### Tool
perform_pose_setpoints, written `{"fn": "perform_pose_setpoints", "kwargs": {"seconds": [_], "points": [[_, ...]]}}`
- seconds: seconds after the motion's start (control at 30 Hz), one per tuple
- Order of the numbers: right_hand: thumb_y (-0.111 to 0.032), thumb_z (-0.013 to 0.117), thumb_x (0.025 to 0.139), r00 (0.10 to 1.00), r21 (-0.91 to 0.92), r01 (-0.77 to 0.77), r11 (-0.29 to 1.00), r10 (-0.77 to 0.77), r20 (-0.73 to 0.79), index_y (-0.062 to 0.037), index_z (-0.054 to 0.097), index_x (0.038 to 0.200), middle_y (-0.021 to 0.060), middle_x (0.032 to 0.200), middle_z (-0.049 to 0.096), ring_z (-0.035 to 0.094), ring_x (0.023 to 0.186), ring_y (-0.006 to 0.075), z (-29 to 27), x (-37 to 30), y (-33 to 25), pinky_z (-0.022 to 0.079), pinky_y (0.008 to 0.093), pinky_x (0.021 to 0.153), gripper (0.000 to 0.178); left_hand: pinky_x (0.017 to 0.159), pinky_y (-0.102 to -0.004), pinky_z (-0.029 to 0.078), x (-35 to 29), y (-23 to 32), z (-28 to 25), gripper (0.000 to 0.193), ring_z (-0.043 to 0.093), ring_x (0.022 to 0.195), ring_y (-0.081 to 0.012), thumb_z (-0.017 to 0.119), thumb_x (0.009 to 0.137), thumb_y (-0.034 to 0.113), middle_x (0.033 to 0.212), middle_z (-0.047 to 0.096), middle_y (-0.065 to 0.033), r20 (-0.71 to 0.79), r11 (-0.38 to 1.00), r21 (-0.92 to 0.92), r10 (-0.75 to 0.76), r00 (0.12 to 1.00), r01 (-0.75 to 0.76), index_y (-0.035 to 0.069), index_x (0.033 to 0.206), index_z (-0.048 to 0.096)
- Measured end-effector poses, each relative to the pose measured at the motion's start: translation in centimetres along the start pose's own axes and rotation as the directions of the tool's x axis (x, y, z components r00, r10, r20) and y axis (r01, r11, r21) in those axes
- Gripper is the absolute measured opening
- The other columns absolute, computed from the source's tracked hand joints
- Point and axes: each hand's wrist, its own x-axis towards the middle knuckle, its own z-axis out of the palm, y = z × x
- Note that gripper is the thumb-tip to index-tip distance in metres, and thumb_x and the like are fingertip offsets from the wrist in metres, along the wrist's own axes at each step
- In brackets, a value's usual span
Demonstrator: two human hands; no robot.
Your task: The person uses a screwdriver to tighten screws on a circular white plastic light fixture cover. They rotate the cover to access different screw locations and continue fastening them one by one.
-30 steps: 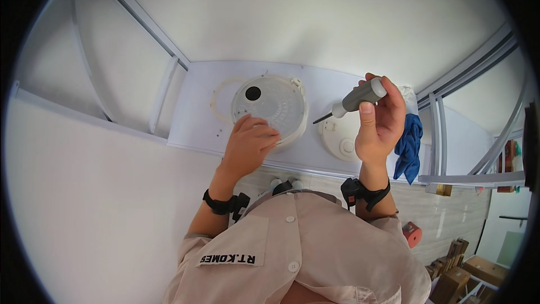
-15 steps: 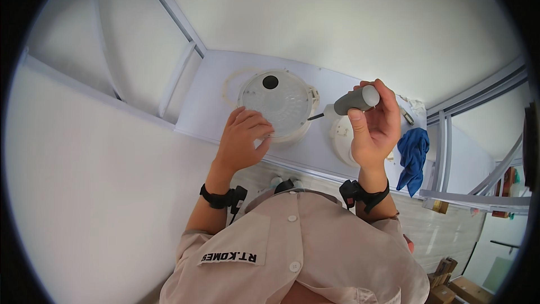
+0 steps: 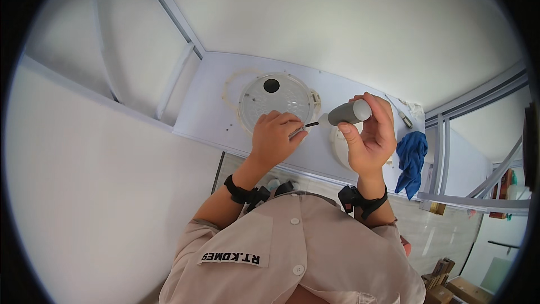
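Note:
My right hand (image 3: 371, 135) is wrapped round a grey cordless screwdriver (image 3: 344, 114) with a pale end cap, its thin black bit pointing left. At the tip of that bit, the fingers of my left hand (image 3: 277, 139) are pinched together; what they hold is too small to make out. Below my hands on the white table lies a round whitish disc-shaped part (image 3: 275, 101) with a dark round hole near its far edge. A second round white part (image 3: 341, 147) lies to the right, partly hidden by the screwdriver and my right hand.
A thin yellowish ring (image 3: 226, 90) shows at the disc's left. Small dark bits (image 3: 229, 128) lie on the table (image 3: 205, 110). On its right side are a blue cloth (image 3: 412, 160), a grey-handled tool (image 3: 405, 119) and a crumpled clear bag (image 3: 415, 108). Metal frames stand at both ends.
My left hand has moved right, off the disc's near left edge to the bit's tip, and its fingers have closed. My right hand has brought the screwdriver slightly down and left.

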Motion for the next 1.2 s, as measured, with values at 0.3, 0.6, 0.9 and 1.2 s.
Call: {"fn": "perform_pose_setpoints", "kwargs": {"seconds": [0.3,0.6,0.9,1.2], "points": [[-0.014,0.096,0.089,1.000,0.011,-0.019,1.000,0.019,0.025,0.0061,0.067,0.145,0.0183,0.135,0.067,0.069,0.118,0.0257,0.5,0.1,0.0,0.055,0.0331,0.093,0.067,0.077,-0.0372,0.059,0.0,-0.5,0.6,0.015,0.073,0.087,-0.0207,0.094,0.080,0.023,0.099,0.082,0.0063,-0.055,1.000,-0.008,0.028,0.998,-0.028,0.015,0.092,0.088],[-0.013,0.097,0.088,0.999,0.005,-0.007,1.000,0.007,0.041,0.0056,0.068,0.144,0.0186,0.134,0.067,0.070,0.117,0.0261,0.5,0.4,0.0,0.056,0.0331,0.092,0.065,0.076,-0.0366,0.059,0.1,-0.6,0.5,0.014,0.075,0.088,-0.0206,0.094,0.080,0.023,0.098,0.083,0.0064,-0.055,0.999,-0.039,-0.003,0.998,0.001,0.015,0.090,0.088],[-0.010,0.100,0.083,1.000,-0.006,0.006,1.000,-0.006,0.031,0.0026,0.070,0.138,0.0165,0.131,0.068,0.068,0.109,0.0232,0.5,0.2,0.3,0.055,0.0329,0.090,0.063,0.077,-0.0368,0.059,0.0,-0.6,0.6,0.015,0.075,0.088,-0.0208,0.093,0.080,0.024,0.100,0.083,0.0065,-0.053,0.999,-0.035,-0.004,0.999,0.002,0.016,0.092,0.088],[-0.007,0.098,0.081,0.996,-0.163,0.019,0.986,-0.004,0.089,-0.0009,0.069,0.134,0.0163,0.121,0.071,0.070,0.097,0.0263,1.4,1.5,-0.9,0.059,0.0360,0.083,0.061,0.081,-0.0389,0.056,-0.5,-0.9,1.2,0.014,0.074,0.094,-0.0181,0.092,0.082,0.028,0.102,0.082,0.0108,-0.035,0.999,-0.023,-0.031,0.999,0.030,0.019,0.092,0.089]]}}
